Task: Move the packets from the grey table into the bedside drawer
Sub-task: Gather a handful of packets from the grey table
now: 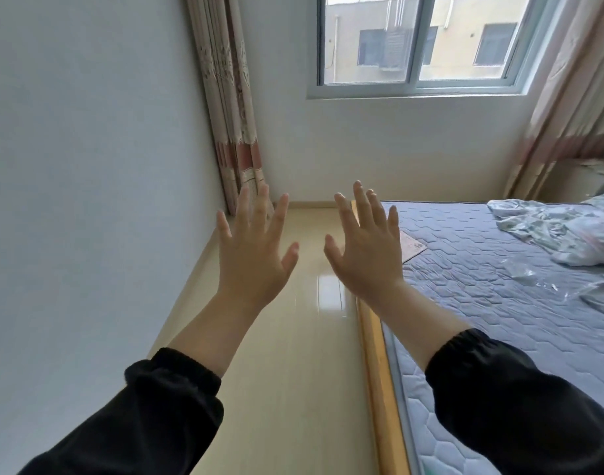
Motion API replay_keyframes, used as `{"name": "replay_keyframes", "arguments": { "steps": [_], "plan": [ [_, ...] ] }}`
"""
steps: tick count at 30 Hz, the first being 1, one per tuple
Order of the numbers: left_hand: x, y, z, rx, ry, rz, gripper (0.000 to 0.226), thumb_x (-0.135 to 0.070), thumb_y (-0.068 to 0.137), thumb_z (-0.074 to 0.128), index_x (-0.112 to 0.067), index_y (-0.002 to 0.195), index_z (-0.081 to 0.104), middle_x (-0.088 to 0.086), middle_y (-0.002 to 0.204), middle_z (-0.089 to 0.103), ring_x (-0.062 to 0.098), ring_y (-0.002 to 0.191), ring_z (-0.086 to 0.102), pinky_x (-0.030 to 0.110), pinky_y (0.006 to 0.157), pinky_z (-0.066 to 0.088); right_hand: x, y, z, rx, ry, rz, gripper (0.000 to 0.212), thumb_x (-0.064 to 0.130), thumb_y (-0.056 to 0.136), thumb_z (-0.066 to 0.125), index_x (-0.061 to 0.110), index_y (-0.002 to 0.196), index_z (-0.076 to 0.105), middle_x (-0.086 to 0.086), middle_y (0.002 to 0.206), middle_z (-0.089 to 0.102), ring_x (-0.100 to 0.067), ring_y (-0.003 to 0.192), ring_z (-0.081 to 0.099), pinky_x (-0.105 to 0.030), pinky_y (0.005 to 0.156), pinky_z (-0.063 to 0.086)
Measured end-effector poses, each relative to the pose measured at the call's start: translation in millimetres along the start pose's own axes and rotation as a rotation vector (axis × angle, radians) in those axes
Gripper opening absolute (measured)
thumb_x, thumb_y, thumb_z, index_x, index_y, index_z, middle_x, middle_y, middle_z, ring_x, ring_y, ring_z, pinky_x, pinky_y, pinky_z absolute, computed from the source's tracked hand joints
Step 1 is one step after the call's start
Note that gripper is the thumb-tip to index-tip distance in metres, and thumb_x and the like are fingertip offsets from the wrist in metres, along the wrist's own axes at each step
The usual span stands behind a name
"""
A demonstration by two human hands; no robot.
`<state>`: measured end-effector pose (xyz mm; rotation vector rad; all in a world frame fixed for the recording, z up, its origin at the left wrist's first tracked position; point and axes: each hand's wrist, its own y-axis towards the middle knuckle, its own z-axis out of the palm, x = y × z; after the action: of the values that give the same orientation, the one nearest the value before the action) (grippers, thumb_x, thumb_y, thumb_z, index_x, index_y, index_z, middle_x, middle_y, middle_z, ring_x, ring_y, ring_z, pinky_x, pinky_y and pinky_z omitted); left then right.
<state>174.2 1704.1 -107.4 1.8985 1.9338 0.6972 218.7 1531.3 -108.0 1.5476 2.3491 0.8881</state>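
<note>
Left hand (256,248) and right hand (365,250) spread flat, apart, holding nothing, above floor (293,371) beside bed (499,303) edge. No packets, grey table or drawer visible: turn, locate first.

Mattress (482,289) blue-grey, hexagon-quilted — sleeves (520,399) black — floor (293,371) cream.

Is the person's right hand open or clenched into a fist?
Open. The right hand is raised over the floor beside the bed, its fingers straight and spread, and it holds nothing.
</note>
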Motion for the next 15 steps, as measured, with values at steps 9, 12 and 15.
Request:
{"name": "replay_keyframes", "arguments": {
  "steps": [9, 12, 15],
  "plan": [
    [86, 81, 88, 0.046, -0.119, 0.015, 0.067, -0.049, 0.09, 0.03, -0.02, 0.151, 0.024, 0.012, 0.157, 0.025, 0.037, 0.145, 0.02, 0.064, 0.108, 0.022, 20, 98, 78, -0.008, -0.089, 0.064, 0.069, 0.047, 0.086, 0.026, 0.013, 0.145, 0.035, -0.01, 0.158, 0.019, -0.032, 0.143, 0.021, -0.052, 0.114, 0.017],
    [99, 122, 126, 0.043, -0.136, 0.046, 0.067, -0.048, 0.09, 0.031, -0.021, 0.151, 0.022, 0.011, 0.158, 0.023, 0.035, 0.145, 0.018, 0.063, 0.109, 0.02, 13, 138, 118, 0.01, -0.083, 0.084, 0.072, 0.049, 0.085, 0.024, 0.012, 0.145, 0.034, -0.011, 0.157, 0.02, -0.031, 0.143, 0.021, -0.051, 0.114, 0.019],
    [109, 176, 176, 0.026, -0.135, 0.073, 0.066, -0.047, 0.09, 0.034, -0.018, 0.15, 0.027, 0.011, 0.156, 0.028, 0.036, 0.144, 0.022, 0.064, 0.107, 0.024, -7, 191, 167, -0.006, -0.08, 0.077, 0.072, 0.05, 0.084, 0.028, 0.01, 0.143, 0.036, -0.013, 0.155, 0.024, -0.032, 0.141, 0.025, -0.051, 0.112, 0.022]
  ]
}}
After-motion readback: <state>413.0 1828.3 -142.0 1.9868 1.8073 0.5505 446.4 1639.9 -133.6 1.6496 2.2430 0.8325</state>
